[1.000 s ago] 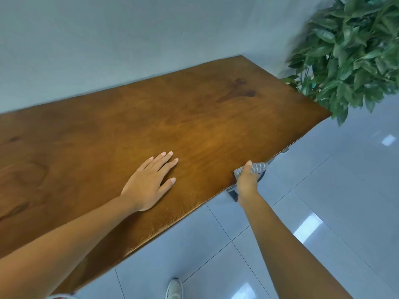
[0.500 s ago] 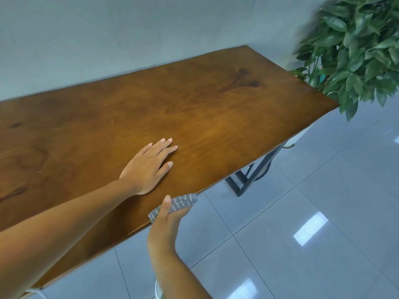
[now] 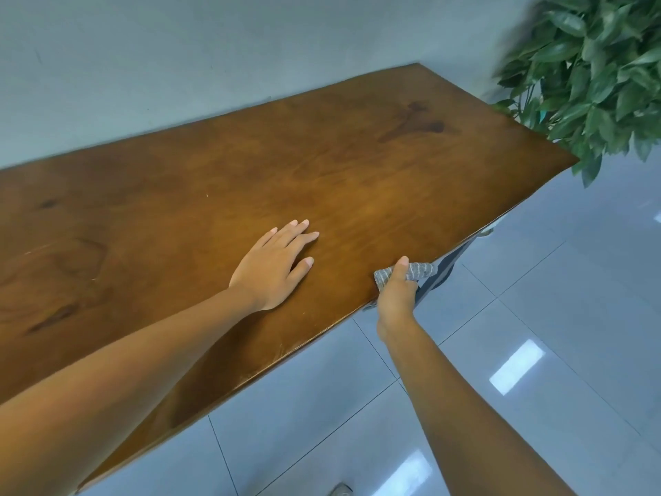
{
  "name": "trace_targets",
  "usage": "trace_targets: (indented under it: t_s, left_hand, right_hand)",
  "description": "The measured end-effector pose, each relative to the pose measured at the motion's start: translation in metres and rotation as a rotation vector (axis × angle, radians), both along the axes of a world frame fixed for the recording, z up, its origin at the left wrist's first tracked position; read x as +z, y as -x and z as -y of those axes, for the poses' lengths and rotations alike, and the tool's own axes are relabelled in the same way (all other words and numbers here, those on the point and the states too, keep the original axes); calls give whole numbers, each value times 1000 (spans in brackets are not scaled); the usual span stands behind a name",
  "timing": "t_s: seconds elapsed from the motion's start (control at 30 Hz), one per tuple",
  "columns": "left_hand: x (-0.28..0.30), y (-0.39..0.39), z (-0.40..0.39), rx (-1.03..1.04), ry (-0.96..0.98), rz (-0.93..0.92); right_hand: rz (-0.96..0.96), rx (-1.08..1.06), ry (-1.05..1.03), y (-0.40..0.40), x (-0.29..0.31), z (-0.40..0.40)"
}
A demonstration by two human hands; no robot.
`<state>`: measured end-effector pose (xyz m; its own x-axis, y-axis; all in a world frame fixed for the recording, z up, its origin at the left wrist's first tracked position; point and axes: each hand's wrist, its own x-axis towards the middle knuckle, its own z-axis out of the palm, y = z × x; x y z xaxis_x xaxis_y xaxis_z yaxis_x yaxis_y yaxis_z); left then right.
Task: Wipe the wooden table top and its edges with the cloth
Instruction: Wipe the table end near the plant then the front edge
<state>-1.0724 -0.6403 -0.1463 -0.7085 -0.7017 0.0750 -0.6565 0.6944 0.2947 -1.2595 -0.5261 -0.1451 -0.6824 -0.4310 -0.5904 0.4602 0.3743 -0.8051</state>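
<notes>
A long brown wooden table top point(image 3: 357, 166) runs from lower left to upper right along a grey wall. My left hand point(image 3: 273, 266) lies flat on the wood, palm down, fingers spread. At the table's near edge my right hand point(image 3: 395, 298) grips a grey striped cloth point(image 3: 420, 271), thumb on top of the wood and the cloth wrapped over the edge. Most of the cloth is hidden under my fingers and below the edge.
A leafy green plant point(image 3: 601, 77) stands at the table's far right end. A dark metal table leg point(image 3: 441, 270) shows below the edge by the cloth. Glossy grey floor tiles point(image 3: 536, 316) lie to the right. A shoe tip point(image 3: 341, 490) peeks in at the bottom.
My right hand slid the cloth left along the near edge, then back right to about where it was a second ago. My left hand stayed flat on the wood.
</notes>
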Motion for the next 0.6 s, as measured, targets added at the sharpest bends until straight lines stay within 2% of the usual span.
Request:
trace_targets:
  t_s: [0.17, 0.3, 0.43, 0.6]
  left_hand:
    - [3, -2, 10, -28, -185, -79]
    - [13, -13, 12, -51, -365, -188]
    - [26, -37, 4, -88, -326, -211]
    - [36, -93, -6, -103, -250, -164]
  right_hand:
    - [-67, -7, 27, -69, 2, -16]
    - [-12, 30, 113, -157, -6, -41]
    - [33, 78, 129, -223, -7, -62]
    - [21, 88, 83, -217, 3, -58]
